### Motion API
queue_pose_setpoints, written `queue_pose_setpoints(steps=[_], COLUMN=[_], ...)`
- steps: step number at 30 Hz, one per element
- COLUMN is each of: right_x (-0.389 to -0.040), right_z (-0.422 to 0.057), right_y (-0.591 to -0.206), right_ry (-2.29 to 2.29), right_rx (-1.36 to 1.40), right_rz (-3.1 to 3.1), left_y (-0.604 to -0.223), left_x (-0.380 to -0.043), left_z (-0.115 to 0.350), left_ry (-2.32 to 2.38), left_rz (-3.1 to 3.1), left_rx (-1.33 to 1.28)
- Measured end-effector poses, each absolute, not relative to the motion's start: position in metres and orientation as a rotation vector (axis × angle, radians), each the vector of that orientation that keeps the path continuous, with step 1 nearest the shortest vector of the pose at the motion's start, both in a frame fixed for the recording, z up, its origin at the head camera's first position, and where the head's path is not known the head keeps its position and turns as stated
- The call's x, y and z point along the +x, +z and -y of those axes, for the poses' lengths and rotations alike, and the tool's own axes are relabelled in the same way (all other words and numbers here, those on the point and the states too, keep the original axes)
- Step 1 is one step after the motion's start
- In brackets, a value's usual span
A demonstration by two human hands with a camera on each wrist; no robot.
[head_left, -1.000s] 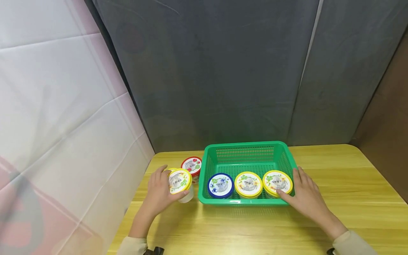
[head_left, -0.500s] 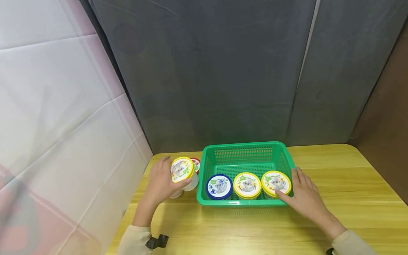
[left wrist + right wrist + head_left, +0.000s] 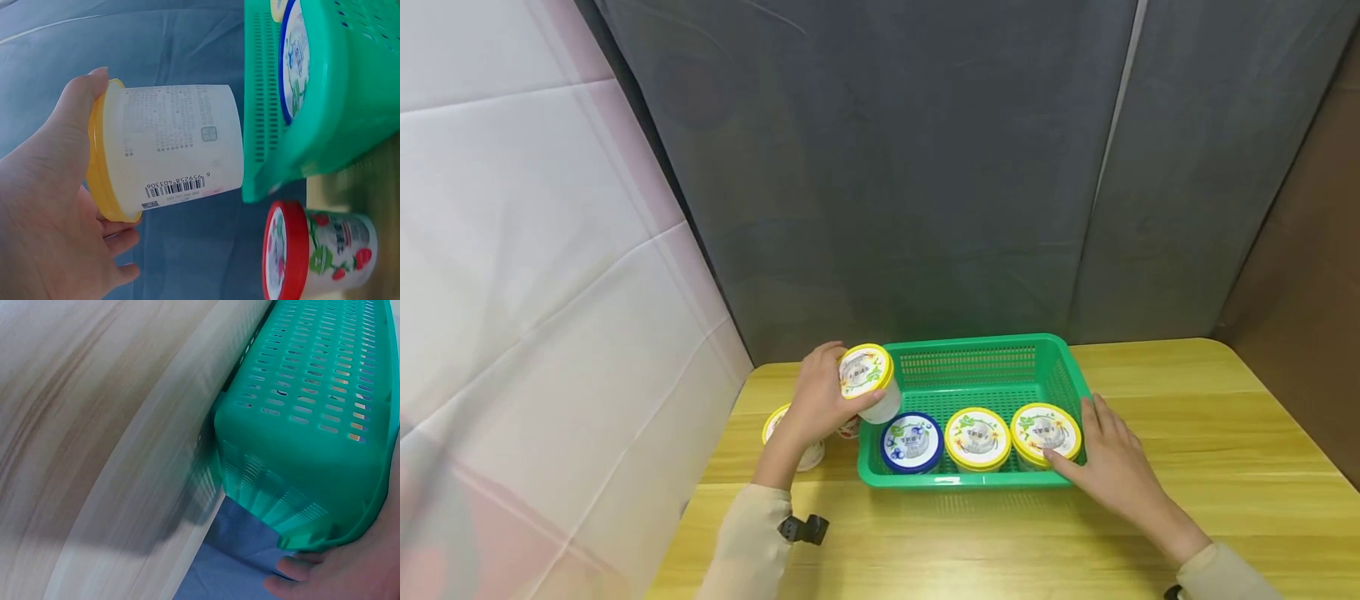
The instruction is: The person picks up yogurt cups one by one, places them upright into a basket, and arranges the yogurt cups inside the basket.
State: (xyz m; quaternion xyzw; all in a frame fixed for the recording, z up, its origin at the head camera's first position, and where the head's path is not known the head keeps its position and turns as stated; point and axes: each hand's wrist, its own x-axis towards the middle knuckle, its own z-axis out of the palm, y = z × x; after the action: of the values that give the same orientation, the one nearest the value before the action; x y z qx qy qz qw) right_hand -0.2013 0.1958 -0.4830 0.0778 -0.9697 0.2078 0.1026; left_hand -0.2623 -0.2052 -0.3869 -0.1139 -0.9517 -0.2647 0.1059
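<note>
In my left hand [image 3: 820, 396] is a white tub with a yellow lid [image 3: 880, 402], gripped by its lid and tilted above the left side of a green plastic basket [image 3: 958, 481]. The left wrist view shows the thumb and fingers round the yellow lid, with the tub's white wall [image 3: 178, 140] facing the camera. My right hand [image 3: 1112, 467] holds the basket's right rim, fingers outside and thumb inside by a yellow-lidded tub [image 3: 1047, 433]. Another yellow-lidded tub [image 3: 977, 437] and a blue-lidded tub [image 3: 912, 442] complete the row along the basket's front.
Left of the basket, a red-lidded tub [image 3: 337, 250] stands on the wooden table [image 3: 1000, 542]. A further yellow-lidded tub [image 3: 811, 456] stands nearby, partly hidden by my left arm. A dark cloth wall [image 3: 887, 192] rises behind the table, and a pale panel [image 3: 550, 250] at the left.
My left hand has lifted the yellow-lidded tub off to the right, from among the tubs at the left to over the basket's edge. The right hand has stayed at the right rim.
</note>
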Motion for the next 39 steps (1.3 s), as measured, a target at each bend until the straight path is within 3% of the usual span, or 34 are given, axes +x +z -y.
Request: queue_pose_setpoints(steps=[18,39], right_x=[-0.201,-0.200], right_z=[-0.196,-0.194], right_y=[-0.485,-0.483], right_ry=[0.619,0.637], right_rx=[0.215,0.213], right_rz=[2.868,2.848], left_y=[-0.407,-0.422], left_x=[-0.305,-0.321], left_z=[0.160,0.138], left_ry=[-0.694,-0.590], left_rz=[2.872,2.921], left_rx=[-0.391,-0.446])
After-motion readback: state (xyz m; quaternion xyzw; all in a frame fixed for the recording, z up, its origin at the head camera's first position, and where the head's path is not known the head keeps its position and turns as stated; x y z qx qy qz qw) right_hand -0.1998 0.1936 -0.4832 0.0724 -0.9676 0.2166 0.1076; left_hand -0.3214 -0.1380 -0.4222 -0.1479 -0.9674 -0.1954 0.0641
